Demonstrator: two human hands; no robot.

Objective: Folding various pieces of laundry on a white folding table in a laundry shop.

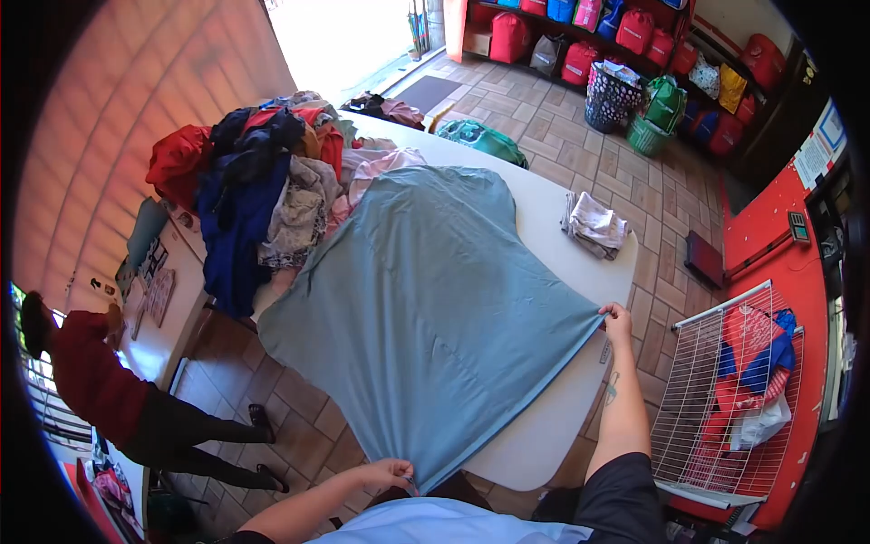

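Observation:
A large blue-grey cloth (435,299), with light wrinkles, is spread over the white table (523,455) and over part of the clothes heap's near side. My left hand (391,474) pinches its near corner close to my body. Out to the right, my right hand (615,321) grips another corner above the table's edge, so the cloth's edge runs taut between the two hands. The far part of the cloth lies loose and rounded. Folded light garments (595,226) are stacked on the table at the far right.
A heap of mixed clothes (255,163) covers the table's far left. A person in a dark red top (102,374) stands at a side table on the left. At right stands a white wire basket (693,401) holding bags. Beyond are floor baskets (612,95) and shelves of red bags (510,37).

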